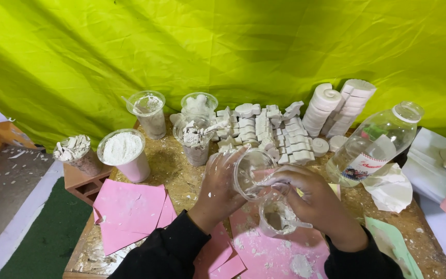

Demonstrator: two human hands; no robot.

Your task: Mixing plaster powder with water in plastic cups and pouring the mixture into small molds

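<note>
Left hand (218, 186) grips a tilted clear cup (251, 173) — right hand (313, 199) holds a lower cup (277, 217).

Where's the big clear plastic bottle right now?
In the head view the clear plastic bottle lies tilted at the table's right side, beside the stacked white plaster pieces and behind a crumpled white paper.

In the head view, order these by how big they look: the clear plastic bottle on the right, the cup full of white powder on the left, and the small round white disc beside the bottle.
1. clear plastic bottle
2. cup full of white powder
3. small round white disc

No two look alike.
</note>
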